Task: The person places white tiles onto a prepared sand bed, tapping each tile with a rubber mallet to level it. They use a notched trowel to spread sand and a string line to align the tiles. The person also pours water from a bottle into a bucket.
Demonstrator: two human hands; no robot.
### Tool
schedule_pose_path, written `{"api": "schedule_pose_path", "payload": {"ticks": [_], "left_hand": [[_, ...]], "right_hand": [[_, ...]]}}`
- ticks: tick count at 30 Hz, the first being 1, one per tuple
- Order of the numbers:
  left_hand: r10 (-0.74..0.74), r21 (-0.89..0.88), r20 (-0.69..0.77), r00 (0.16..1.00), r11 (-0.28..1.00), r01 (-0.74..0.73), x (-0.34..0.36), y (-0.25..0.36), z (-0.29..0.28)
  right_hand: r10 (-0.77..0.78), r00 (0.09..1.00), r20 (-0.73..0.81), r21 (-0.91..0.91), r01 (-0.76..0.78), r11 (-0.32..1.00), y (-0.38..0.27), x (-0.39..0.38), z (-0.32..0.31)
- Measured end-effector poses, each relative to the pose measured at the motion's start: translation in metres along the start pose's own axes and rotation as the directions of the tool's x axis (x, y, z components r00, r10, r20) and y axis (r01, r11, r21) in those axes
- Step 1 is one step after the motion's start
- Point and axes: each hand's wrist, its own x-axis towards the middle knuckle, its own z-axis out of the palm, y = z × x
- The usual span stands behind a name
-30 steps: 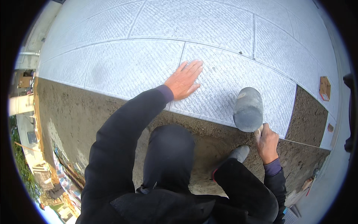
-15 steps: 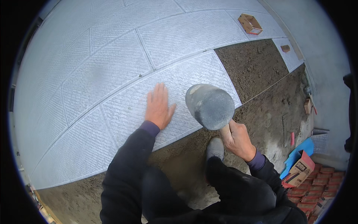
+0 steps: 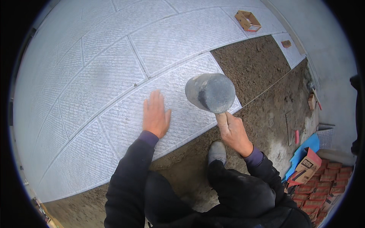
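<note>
My right hand (image 3: 236, 133) is wrapped round the pale wooden handle of a rubber mallet (image 3: 217, 94). The mallet's grey, worn head is raised above a large ribbed grey-white floor tile (image 3: 182, 114). My left hand (image 3: 156, 116) is over the same tile, left of the mallet, palm down with fingers stretched out; whether it presses on the surface I cannot tell. The tile borders the other laid tiles along its far edge. Bare brown mortar (image 3: 251, 60) adjoins its right end, and more lies along its near edge.
A cardboard box (image 3: 248, 21) stands on the far tiles, near a small brown block (image 3: 286, 44). A thin string (image 3: 268, 89) runs over the mortar. At right are a notched trowel (image 3: 289, 127), a blue sheet (image 3: 306, 150), an opened carton (image 3: 305, 166) and stacked reddish packs (image 3: 317, 190) by the wall.
The view has shifted slightly. My right hand and the mallet have moved up a little, and the mallet's head is tilted differently. My left hand stays spread over the tile.
</note>
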Motion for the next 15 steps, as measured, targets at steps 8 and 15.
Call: {"api": "schedule_pose_path", "payload": {"ticks": [8, 15], "left_hand": [[0.030, 0.044, -0.044, 0.999, 0.999, -0.028, 0.001, 0.001, 0.000], [0.037, 0.061, -0.069, 0.997, 0.998, -0.033, 0.000, 0.001, 0.001]], "right_hand": [[-0.168, 0.985, 0.031, 0.002, 0.168, 0.986, 0.024, 0.016, 0.022], [-0.085, 0.991, 0.106, -0.084, 0.094, 0.992, -0.018, 0.028, 0.010]]}}
